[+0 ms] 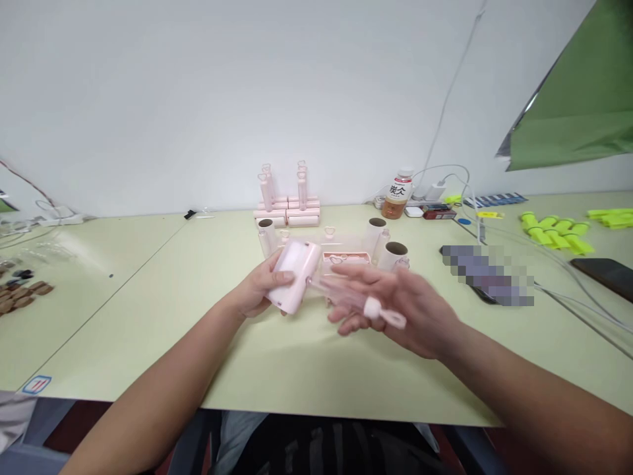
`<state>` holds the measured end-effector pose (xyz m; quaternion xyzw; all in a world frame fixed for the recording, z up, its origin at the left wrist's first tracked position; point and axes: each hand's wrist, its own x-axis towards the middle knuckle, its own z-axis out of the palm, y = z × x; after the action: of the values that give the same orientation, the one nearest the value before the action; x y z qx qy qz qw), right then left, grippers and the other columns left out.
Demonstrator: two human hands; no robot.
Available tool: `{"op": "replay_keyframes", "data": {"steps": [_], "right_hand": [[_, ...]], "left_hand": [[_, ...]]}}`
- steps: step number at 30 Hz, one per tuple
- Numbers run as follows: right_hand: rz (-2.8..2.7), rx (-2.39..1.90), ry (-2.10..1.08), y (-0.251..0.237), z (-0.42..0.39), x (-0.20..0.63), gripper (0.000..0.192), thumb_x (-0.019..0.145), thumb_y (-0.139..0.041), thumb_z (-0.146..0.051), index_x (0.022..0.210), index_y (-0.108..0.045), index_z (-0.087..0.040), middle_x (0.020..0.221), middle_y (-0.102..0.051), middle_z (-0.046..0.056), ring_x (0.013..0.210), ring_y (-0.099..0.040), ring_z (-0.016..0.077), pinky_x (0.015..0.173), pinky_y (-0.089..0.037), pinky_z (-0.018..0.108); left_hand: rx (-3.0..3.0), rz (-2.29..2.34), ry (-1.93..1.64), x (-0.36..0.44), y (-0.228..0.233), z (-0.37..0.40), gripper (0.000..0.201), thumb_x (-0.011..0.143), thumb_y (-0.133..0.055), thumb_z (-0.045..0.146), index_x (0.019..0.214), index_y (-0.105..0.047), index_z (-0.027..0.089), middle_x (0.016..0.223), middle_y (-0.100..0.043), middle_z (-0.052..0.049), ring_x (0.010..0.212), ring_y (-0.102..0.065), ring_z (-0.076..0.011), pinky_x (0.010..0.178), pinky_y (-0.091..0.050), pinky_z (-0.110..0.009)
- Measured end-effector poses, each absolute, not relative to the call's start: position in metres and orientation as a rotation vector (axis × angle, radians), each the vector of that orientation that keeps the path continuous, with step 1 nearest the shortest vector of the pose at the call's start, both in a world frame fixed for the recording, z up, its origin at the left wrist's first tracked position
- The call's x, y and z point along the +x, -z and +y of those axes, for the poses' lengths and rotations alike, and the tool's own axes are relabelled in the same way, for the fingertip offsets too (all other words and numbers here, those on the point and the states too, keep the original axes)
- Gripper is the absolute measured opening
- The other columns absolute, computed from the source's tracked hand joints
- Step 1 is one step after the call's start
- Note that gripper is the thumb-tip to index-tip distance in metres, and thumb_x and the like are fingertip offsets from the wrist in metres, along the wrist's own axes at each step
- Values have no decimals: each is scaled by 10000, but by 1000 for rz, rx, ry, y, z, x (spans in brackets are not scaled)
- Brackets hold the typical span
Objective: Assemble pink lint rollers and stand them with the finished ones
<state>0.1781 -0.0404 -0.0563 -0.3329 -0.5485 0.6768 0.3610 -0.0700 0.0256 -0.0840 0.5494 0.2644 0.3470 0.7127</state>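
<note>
My left hand is closed around the pale pink casing of a lint roller, thumb on its front face. The roller's clear pink handle, ending in a whitish loop, juts right from the casing and slopes slightly down. My right hand is beside and behind this handle, fingers stretched out and apart, slightly smeared by motion. Whether its fingers touch the handle I cannot tell. Just behind the hands is a pink open box with heart-ended handles around it. Paper rolls with dark cores stand upright on either side.
Several assembled pink rollers stand against the wall, handles up. Farther right are a labelled bottle, white cables, a phone and yellow-green pieces. Brown pieces lie at the far left. The table's front edge runs before me.
</note>
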Motion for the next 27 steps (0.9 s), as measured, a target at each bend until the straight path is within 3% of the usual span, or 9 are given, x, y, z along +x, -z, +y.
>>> {"op": "replay_keyframes", "data": {"steps": [2, 4, 7, 10, 13, 17, 21, 27], "right_hand": [[-1435, -730, -1566, 47, -40, 182, 627, 858, -477, -719, 1269, -598, -261, 1304, -625, 142, 1052, -683, 313, 813, -576, 471], [-1528, -716, -1328, 44, -41, 183, 490, 808, -674, -604, 1182, -651, -289, 1354, -598, 108, 1073, -677, 299, 827, -589, 446], [-1642, -843, -987, 37, -40, 182, 287, 840, -733, -405, 1094, -692, -279, 1180, -687, 92, 913, -731, 245, 711, -618, 370], [-1697, -899, -760, 18, -31, 182, 216, 886, -690, -383, 1046, -714, -241, 859, -728, 60, 763, -743, 218, 647, -622, 353], [-1643, -850, -575, -14, -4, 190, 173, 877, -708, -346, 964, -718, -197, 750, -703, 45, 677, -722, 189, 649, -620, 358], [-1631, -967, -316, -50, 59, 207, 216, 926, -649, -308, 1058, -683, -141, 866, -682, 79, 770, -705, 164, 725, -574, 321], [-1652, -1186, -148, -56, 136, 224, 288, 955, -567, -262, 1067, -632, -5, 958, -663, 140, 669, -650, 78, 660, -507, 273], [-1571, -1536, -188, -27, 216, 231, 145, 924, -588, -189, 957, -623, -52, 835, -666, 115, 594, -631, 111, 588, -487, 267]], "left_hand": [[1073, 583, -819, -73, 87, 31, 480, 806, -683, 395, 1198, -526, 167, 871, -673, -79, 631, -671, -204, 415, -473, -235], [964, 594, -836, -74, 88, 33, 418, 854, -608, 433, 1140, -557, 132, 871, -675, -104, 650, -688, -231, 381, -489, -250], [899, 536, -789, -72, 85, 32, 529, 898, -491, 564, 1208, -547, 139, 939, -682, -127, 674, -703, -254, 390, -530, -292], [922, 420, -714, -70, 79, 29, 779, 847, -347, 783, 1312, -507, 178, 1153, -658, -182, 800, -716, -291, 484, -583, -340], [953, 413, -766, -70, 76, 30, 835, 828, -284, 828, 1349, -473, 204, 1289, -602, -208, 875, -708, -295, 555, -595, -362], [942, 548, -912, -69, 83, 33, 633, 891, -420, 690, 1298, -487, 208, 1171, -654, -172, 793, -702, -246, 540, -578, -337], [1042, 625, -895, -64, 91, 31, 475, 882, -583, 546, 1206, -570, 199, 1045, -662, -119, 758, -683, -201, 539, -563, -283], [1174, 750, -828, -55, 89, 21, 483, 810, -699, 512, 1146, -614, 176, 982, -626, -76, 744, -667, -164, 542, -548, -260]]}}
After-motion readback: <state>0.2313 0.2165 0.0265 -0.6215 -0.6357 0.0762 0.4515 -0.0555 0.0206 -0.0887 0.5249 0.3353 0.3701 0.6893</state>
